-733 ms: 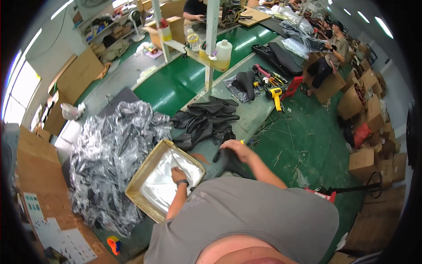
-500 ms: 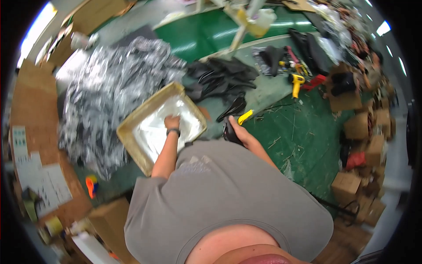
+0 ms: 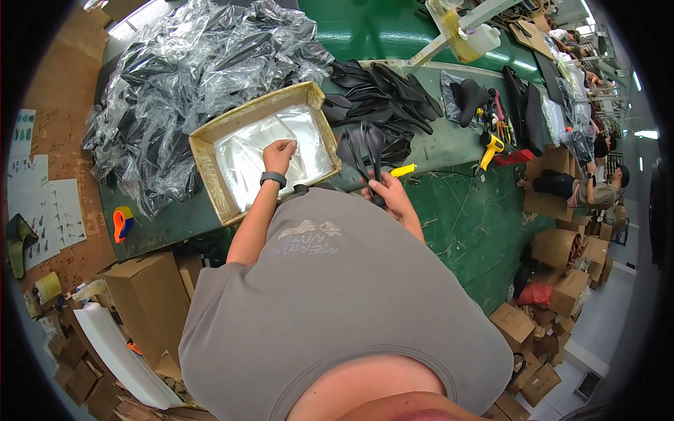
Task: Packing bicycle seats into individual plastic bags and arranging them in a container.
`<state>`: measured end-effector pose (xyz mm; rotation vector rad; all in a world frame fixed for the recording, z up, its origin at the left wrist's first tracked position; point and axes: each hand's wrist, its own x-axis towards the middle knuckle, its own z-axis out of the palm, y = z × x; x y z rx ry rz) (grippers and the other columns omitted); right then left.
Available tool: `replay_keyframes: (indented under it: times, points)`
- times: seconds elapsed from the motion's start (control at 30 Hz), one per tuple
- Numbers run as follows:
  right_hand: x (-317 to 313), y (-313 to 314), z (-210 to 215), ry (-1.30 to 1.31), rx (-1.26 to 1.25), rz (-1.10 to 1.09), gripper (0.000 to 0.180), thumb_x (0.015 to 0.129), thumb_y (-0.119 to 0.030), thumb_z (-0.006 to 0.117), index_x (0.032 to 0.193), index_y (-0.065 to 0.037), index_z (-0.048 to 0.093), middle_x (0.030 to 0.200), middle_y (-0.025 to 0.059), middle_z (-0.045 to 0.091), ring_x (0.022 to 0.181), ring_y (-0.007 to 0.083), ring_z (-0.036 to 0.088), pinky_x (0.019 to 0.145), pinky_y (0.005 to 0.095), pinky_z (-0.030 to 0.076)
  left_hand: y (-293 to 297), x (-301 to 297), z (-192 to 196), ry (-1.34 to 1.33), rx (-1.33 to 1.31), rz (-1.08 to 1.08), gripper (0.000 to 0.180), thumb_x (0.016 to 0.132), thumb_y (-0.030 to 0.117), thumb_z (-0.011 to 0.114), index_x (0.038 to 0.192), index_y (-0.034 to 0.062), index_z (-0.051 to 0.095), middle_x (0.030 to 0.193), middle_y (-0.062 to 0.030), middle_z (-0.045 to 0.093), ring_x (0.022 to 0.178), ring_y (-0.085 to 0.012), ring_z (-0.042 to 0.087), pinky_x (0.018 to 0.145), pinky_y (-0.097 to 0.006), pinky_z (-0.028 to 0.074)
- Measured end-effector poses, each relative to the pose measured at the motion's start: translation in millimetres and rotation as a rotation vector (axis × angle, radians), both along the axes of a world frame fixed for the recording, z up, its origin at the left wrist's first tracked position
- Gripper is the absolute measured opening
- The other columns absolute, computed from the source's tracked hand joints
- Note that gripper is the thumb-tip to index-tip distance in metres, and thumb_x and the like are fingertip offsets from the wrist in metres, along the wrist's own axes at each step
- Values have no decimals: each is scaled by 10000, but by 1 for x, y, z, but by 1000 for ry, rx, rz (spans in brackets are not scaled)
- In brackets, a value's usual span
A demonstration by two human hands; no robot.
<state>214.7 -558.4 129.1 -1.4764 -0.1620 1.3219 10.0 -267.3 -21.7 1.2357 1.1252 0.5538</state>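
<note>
My right hand is closed around the narrow nose of a black bicycle saddle, its wide end pointing away from me. Over a shallow, worn yellowish box hangs my left hand, with a dark band on the wrist and its fingers curled into a pinch. Anything between those fingertips is too small to make out. Clear plastic bags lie flat in the box. Beyond the right hand, several bare black saddles are piled on the green bench.
A large heap of plastic-wrapped saddles covers the bench at left. An orange and blue tape dispenser lies near its front edge. At right are a yellow heat gun and a yellow-handled tool. Cardboard boxes stand below; another person works far right.
My left hand has risen from flat among the bags to a curled pinch above them. The saddle in my right hand has swung up into fuller view. The whole view has shifted.
</note>
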Motion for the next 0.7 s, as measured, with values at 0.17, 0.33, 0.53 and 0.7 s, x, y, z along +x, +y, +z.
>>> replay_keyframes:
  times: [0.17, 0.33, 0.53, 0.7]
  points:
    - [8, 88, 5, 308, 316, -46, 311, 1116, -218, 639, 1371, -64, 550, 1107, 92, 688, 631, 82, 519, 509, 232, 390, 0, -13, 37, 46, 105, 59, 331, 897, 268, 921, 904, -30, 776, 775, -19, 735, 682, -79, 632, 643, -244, 508]
    - [-19, 148, 10, 259, 190, 59, 385, 1121, -365, 644, 1349, -59, 588, 988, 46, 691, 596, 81, 553, 505, 209, 416, -3, -26, 46, -178, -53, -23, 292, 1058, 251, 743, 1189, -4, 800, 968, -31, 774, 857, -106, 702, 759, -281, 600]
    - [-40, 164, 0, 515, 209, 312, 404, 1115, -270, 655, 1427, -24, 582, 1331, 95, 670, 1138, 286, 762, 783, 285, 677, -16, -36, 80, -67, 21, -124, 207, 978, 137, 810, 1112, -21, 806, 915, -55, 799, 790, -108, 720, 702, -274, 588]
    - [-47, 165, -18, 681, 159, 186, 303, 1105, -227, 672, 1317, -17, 619, 1224, 132, 693, 1041, 252, 767, 747, 279, 675, -27, -31, 109, -94, -25, -294, 170, 937, 68, 821, 1077, -28, 821, 866, -89, 809, 713, -103, 717, 650, -261, 583]
